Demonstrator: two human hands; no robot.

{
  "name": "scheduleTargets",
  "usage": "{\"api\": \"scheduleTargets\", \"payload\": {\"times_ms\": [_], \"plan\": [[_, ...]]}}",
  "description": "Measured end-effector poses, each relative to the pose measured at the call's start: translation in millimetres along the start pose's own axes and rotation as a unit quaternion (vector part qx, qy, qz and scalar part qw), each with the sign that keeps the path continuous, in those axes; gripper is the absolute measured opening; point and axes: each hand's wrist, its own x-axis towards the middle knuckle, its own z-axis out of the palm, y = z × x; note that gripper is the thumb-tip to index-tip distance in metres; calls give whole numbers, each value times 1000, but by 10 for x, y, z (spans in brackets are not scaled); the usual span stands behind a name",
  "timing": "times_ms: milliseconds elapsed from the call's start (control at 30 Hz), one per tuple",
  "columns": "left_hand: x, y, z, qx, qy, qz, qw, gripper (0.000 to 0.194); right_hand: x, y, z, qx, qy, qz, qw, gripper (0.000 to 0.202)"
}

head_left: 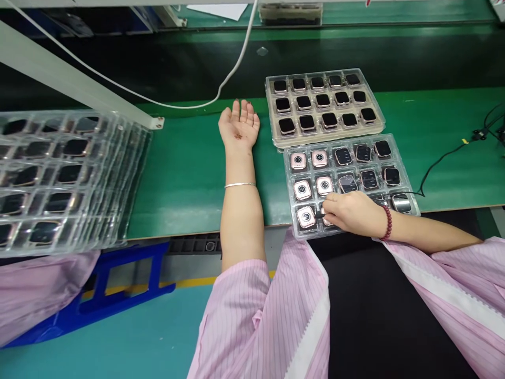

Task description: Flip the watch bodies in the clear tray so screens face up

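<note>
My left hand lies palm up on the green bench, fingers slightly curled and apart, with nothing in it. Over the front of the near clear tray, my right hand pinches the end of a black cable at a watch in the bottom row. Several watches there lie back side up, such as the pink-rimmed watch at the front left corner. Others show dark screens, like the watch at the back right. My right fingers partly hide the watch beneath them.
Behind the near tray is a stacked tray of dark-screened watches. A tall stack of clear trays stands at left, beside a white metal post. A white cable hangs above my left hand. A blue frame is below the bench.
</note>
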Motion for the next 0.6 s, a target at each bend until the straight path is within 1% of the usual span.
{"api": "scheduleTargets", "payload": {"times_ms": [67,133,233,333,400,467,533,600], "plan": [[1,5,7,-26,16,-12,999,25,12,18,-13,-8,8,11,1000,20],[-10,12,25,-57,34,-21,998,26,7,40,-25,-4,23,1,1000,19],[-42,31,68,-90,46,-28,995,30,-15,66,-28,20,77,-18,997,21],[-74,58,125,-84,52,-33,995,34,-19,61,2,44,125,-33,991,23],[-90,77,165,-77,61,-36,995,37,-10,45,31,48,123,-55,990,23],[-105,91,198,-85,63,-38,994,37,-10,40,50,44,107,-76,990,23],[-113,99,215,-86,57,-40,994,38,-38,62,50,37,99,-76,992,25],[-112,101,216,-69,48,-39,996,38,-99,108,34,21,95,-59,994,26]]}}
